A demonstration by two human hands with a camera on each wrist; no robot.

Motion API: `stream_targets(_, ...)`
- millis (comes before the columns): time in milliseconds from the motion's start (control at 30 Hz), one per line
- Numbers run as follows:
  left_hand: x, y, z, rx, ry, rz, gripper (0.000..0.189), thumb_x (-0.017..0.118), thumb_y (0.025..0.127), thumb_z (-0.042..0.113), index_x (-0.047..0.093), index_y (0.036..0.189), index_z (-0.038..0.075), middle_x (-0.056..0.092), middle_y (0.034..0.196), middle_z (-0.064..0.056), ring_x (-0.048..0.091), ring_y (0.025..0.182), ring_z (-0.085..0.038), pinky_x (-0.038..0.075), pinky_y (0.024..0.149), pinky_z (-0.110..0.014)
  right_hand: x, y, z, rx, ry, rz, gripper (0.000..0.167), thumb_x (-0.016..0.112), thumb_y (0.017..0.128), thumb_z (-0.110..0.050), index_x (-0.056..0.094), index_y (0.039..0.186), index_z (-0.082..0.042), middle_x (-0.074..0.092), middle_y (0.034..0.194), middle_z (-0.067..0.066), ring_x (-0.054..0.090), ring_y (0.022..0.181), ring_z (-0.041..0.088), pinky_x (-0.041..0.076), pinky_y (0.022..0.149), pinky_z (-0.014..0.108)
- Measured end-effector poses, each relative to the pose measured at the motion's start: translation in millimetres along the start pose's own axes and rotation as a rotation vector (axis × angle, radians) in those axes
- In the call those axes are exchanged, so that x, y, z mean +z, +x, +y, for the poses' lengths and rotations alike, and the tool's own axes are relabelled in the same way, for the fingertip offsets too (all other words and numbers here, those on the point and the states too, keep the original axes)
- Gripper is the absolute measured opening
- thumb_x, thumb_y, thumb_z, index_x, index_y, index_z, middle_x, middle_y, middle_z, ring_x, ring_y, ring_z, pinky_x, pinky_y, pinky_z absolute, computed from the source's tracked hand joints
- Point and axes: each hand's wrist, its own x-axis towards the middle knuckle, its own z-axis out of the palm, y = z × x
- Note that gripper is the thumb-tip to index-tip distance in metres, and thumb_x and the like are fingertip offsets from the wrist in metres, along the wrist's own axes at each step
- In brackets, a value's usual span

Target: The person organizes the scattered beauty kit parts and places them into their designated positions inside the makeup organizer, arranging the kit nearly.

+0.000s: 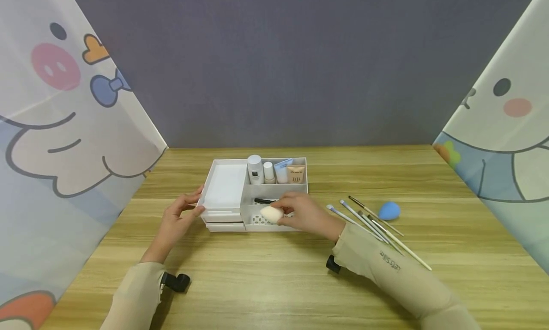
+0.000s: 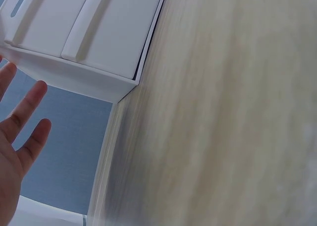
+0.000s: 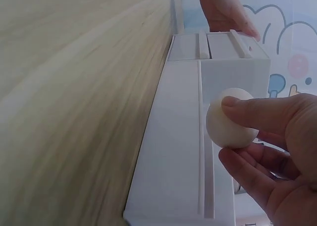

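Observation:
My right hand (image 1: 306, 214) pinches a cream makeup sponge (image 1: 271, 214) between thumb and fingers, over the front compartment of a white organizer (image 1: 223, 216). In the right wrist view the sponge (image 3: 232, 119) shows pale and rounded beside the organizer's front wall (image 3: 171, 137). My left hand (image 1: 177, 219) touches the organizer's left side, its thumb at the front corner. Spread, straight fingers of that hand (image 2: 22, 122) appear beside the drawers (image 2: 114, 32) in the left wrist view. A black slim item (image 1: 263, 201) lies in the middle compartment.
The back compartment holds a white bottle (image 1: 255, 170), a smaller white-capped bottle (image 1: 269, 172), a blue tube (image 1: 282, 170) and a beige tube (image 1: 296, 173). Right of the organizer lie several makeup brushes (image 1: 394, 237) and a blue sponge (image 1: 389, 211). A grey panel (image 1: 300, 72) stands behind.

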Motion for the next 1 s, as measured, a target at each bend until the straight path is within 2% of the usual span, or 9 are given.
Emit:
stream_targets(200, 0.4, 1.2, 0.1, -0.001, 0.010, -0.003, 0.028, 0.065, 0.083, -0.021, 0.062, 0.110, -0.012, 0.053, 0.133, -0.028, 0.051, 0.118, 0.008, 0.046, 0.083, -0.016, 5.6, 10.2, -1.4, 0.056, 0.063, -0.016, 0.034, 0.084, 0.079, -0.008, 0.072, 0.111, -0.003, 0.069, 0.097, 0.003, 0.064, 0.085, 0.015, 0.055, 0.076, 0.024)
stream_targets(467, -0.4, 0.2, -1.5, 0.006, -0.021, -0.004, 0.029, 0.066, 0.085, -0.017, 0.064, 0.112, -0.006, 0.056, 0.137, -0.017, 0.051, 0.120, 0.005, 0.044, 0.084, -0.014, 16.4, 21.7, 0.1, 0.051, 0.057, -0.047, 0.030, 0.085, 0.079, -0.011, 0.073, 0.105, -0.002, 0.071, 0.092, 0.004, 0.064, 0.079, 0.014, 0.051, 0.070, 0.018)
stream_targets(633, -0.6, -0.5, -3.8, 0.005, -0.024, -0.006, 0.027, 0.066, 0.086, -0.015, 0.063, 0.112, -0.007, 0.056, 0.138, -0.015, 0.051, 0.120, 0.005, 0.044, 0.084, -0.014, 18.9, 25.4, 0.7, 0.057, 0.042, -0.083, 0.031, 0.082, 0.083, -0.013, 0.074, 0.111, -0.001, 0.073, 0.092, 0.004, 0.063, 0.077, 0.011, 0.050, 0.068, 0.017)
stream_targets(833, -0.2, 0.1, -2.1, -0.018, -0.019, -0.008, 0.026, 0.065, 0.088, -0.014, 0.064, 0.112, -0.005, 0.056, 0.138, -0.016, 0.052, 0.120, 0.005, 0.046, 0.085, -0.018, 18.5, 28.0, 0.5, 0.076, 0.030, -0.151, 0.020, 0.077, 0.088, -0.011, 0.076, 0.106, -0.003, 0.073, 0.088, 0.000, 0.057, 0.072, 0.005, 0.048, 0.066, 0.019)
stream_targets(1000, -0.1, 0.2, -3.2, -0.021, -0.017, -0.008, 0.027, 0.066, 0.088, -0.014, 0.064, 0.113, -0.005, 0.056, 0.138, -0.014, 0.052, 0.119, 0.005, 0.046, 0.085, -0.018, 17.8, 27.1, 1.3, 0.077, 0.040, -0.148, 0.018, 0.077, 0.087, -0.009, 0.077, 0.105, -0.003, 0.074, 0.093, 0.003, 0.062, 0.076, 0.006, 0.050, 0.070, 0.018)
